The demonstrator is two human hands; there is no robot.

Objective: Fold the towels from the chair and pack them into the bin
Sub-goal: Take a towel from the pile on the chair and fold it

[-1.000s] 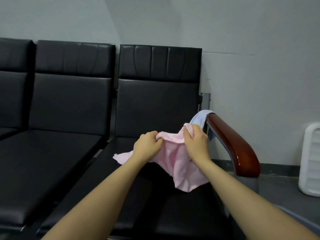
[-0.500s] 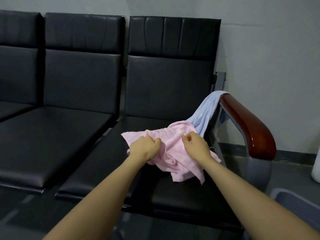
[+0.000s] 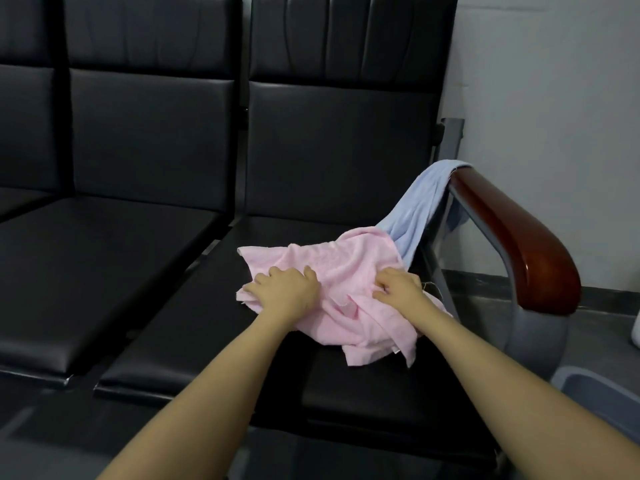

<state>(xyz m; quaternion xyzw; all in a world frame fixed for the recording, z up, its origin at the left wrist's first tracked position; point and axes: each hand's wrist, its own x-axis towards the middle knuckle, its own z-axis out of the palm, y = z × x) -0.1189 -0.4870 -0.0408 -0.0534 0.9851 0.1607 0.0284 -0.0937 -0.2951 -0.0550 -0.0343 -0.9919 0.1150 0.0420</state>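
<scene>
Your left hand [image 3: 284, 287] and right hand [image 3: 398, 285] both sit on the pink towel [image 3: 346, 268], crumpled on the chair seat [image 3: 277, 344] beside the armrest [image 3: 512, 237]. Fingers curled into cloth, probably gripping it. Blue towel [image 3: 415, 209] hangs off the armrest. Bin [image 3: 599, 393] below the armrest.

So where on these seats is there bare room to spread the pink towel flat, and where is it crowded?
Bare: the middle seat, left of the pink towel, and the front strip of the right seat between the forearms. Crowded: the right seat's far right corner, where the blue towel drapes off the wooden armrest onto the pink towel, which the left hand and right hand grip.
</scene>
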